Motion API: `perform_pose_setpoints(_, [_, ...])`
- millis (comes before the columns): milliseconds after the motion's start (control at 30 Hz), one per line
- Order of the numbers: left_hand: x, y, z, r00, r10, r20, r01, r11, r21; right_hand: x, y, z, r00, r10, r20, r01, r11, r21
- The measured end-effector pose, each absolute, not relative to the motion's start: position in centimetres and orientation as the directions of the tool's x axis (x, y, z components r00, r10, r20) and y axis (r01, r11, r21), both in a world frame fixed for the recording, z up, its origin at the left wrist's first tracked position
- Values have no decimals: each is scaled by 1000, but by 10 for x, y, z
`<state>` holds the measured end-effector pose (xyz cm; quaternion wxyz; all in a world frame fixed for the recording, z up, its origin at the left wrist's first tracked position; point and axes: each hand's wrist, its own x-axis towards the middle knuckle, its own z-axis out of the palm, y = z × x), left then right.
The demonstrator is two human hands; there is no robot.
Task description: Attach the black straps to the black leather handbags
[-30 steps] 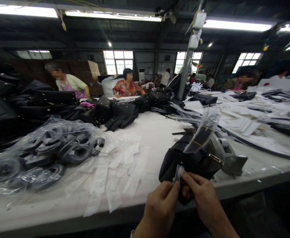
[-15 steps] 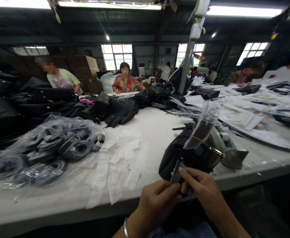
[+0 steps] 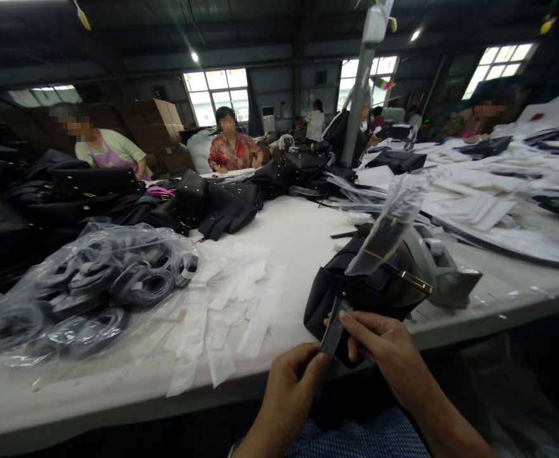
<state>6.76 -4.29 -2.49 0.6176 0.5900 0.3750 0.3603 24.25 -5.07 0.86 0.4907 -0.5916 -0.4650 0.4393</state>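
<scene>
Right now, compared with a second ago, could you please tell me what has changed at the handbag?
The left hand has drawn down and leftward from the right hand, showing more of the film-covered strip between them. Both still pinch it; the black handbag and grey coils stay put.

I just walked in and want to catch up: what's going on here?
A person is working bare-handed at a white table. The left hand and right hand both pinch a shiny strip in front of a black bag near the table's edge; whether the strip is attached isn't clear. To the left lie loose white strips and dark coils under clear plastic. Across the table, a co-worker in a red patterned top sits behind more black bags.
</scene>
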Motion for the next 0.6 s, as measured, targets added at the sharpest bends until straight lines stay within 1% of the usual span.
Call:
perform_pose_setpoints(100, [81, -33, -16, 442, 897, -1, -98, 49, 994, 240, -48, 9, 166, 985, -36, 146, -61, -987])
perform_pose_setpoints(200, [94, -28, -16, 404, 913, -53, -125, 112, 986, 240, -50, 11, 125, 992, -25, 158, -44, -986])
perform_pose_setpoints(300, [99, -28, -27, 347, 932, -102, -67, 133, 989, 255, -61, 17, 106, 993, 48, 315, 12, -949])
perform_pose_setpoints(333, [99, -28, -31, 320, 942, -97, -38, 115, 993, 266, -65, 20, 147, 984, 99, 381, 36, -924])
perform_pose_setpoints(400, [97, -28, -37, 269, 961, -64, 15, 62, 998, 299, -71, 26, 339, 911, 233, 487, 42, -872])
perform_pose_setpoints(433, [96, -27, -39, 252, 967, -44, 33, 37, 999, 321, -71, 30, 472, 830, 297, 527, 4, -850])
perform_pose_setpoints(467, [96, -27, -41, 239, 971, -27, 43, 17, 999, 346, -68, 32, 609, 713, 348, 550, -64, -832])
perform_pose_setpoints(500, [96, -26, -42, 230, 973, -14, 49, 3, 999, 371, -63, 34, 701, 604, 379, 560, -138, -817])
perform_pose_setpoints(533, [97, -26, -43, 226, 974, -3, 53, -9, 999, 397, -56, 34, 732, 567, 377, 573, -214, -791])
perform_pose_setpoints(567, [98, -25, -44, 223, 975, 9, 52, -21, 998, 422, -48, 33, 753, 572, 326, 558, -293, -776])
perform_pose_setpoints(600, [99, -25, -45, 222, 975, 21, 49, -32, 998, 444, -39, 31, 762, 583, 282, 535, -322, -781])
